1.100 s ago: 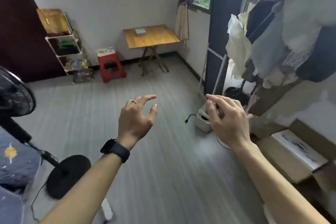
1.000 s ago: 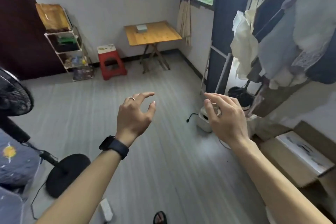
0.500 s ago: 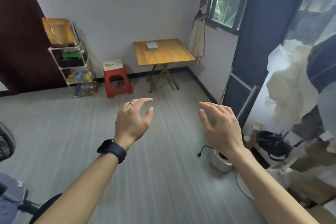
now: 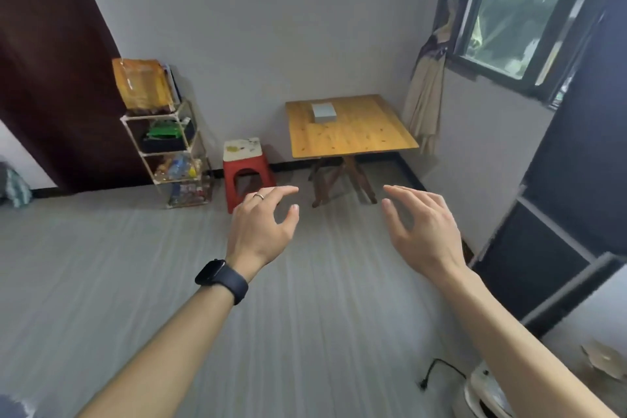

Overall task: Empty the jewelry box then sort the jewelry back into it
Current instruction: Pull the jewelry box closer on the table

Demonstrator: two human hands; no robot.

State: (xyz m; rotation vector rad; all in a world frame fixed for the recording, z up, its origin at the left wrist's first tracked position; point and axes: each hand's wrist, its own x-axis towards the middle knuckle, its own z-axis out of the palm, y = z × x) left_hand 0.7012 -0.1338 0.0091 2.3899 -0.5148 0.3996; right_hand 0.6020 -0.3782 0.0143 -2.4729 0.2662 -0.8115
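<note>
The box (image 4: 324, 113) sits shut on the far desk (image 4: 359, 136), well away from both hands. The left hand (image 4: 263, 227) and right hand (image 4: 420, 227) are loosely spread and hold nothing. The box looks small, stiff and probably light; taking it by two opposite sides seems safest.

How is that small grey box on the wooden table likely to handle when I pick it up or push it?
The grey box looks low and flat-bottomed, so pushed it would probably slide on the wooden table rather than tip or roll. Its straight edges suggest a stiff shell, easy to grip. It seems small, so likely light, though the contents are hidden.
</note>
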